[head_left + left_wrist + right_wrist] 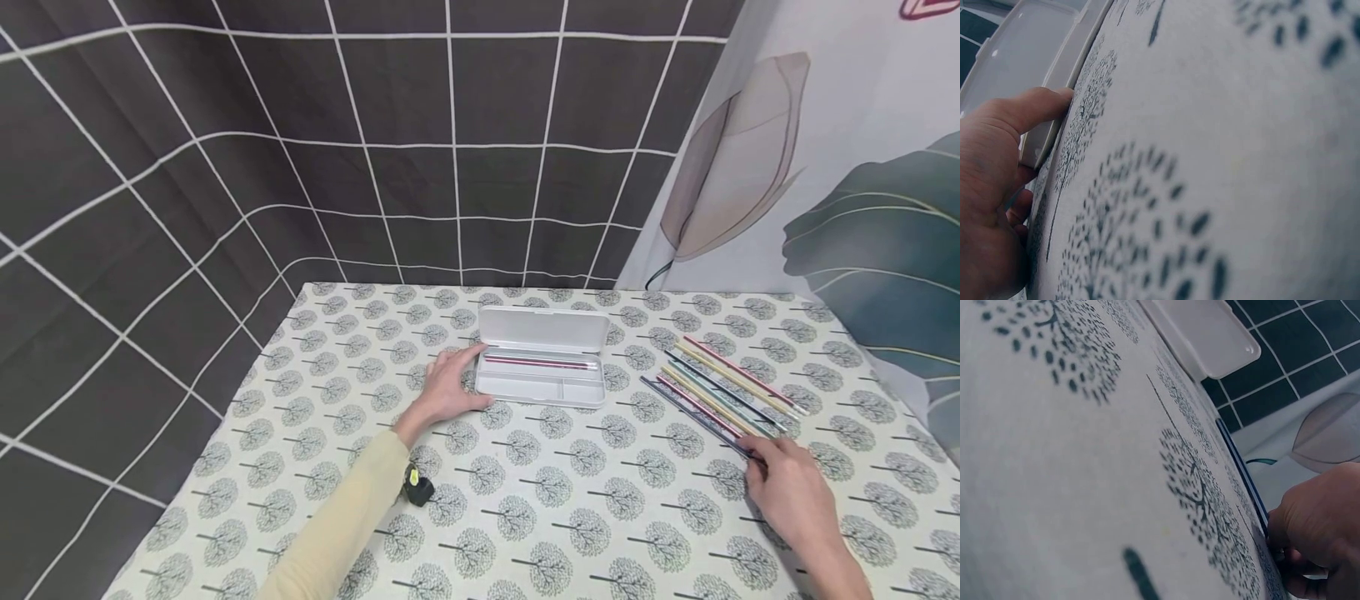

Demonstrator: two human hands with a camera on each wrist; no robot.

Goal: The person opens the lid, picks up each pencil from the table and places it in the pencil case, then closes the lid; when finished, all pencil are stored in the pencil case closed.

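Head view showed an open white pencil case (pixel 525 388) on the surface (pixel 517 462), with its lid (pixel 543 327) tipped up at the back. The left hand (pixel 447 389) held the case's left end, thumb at the front edge and one finger at the back, spread wide. Red pencils (pixel 536 362) lay in the long back part. Off to the right, the right hand (pixel 795 492) pinched the near end of a dark blue pencil (pixel 693 415), its fingers curled in. More loose pencils (pixel 746 376) lay slanted just beside it.

Multicoloured pencils (pixel 720 388), white case (pixel 543 330), tree-print cloth (pixel 525 492)
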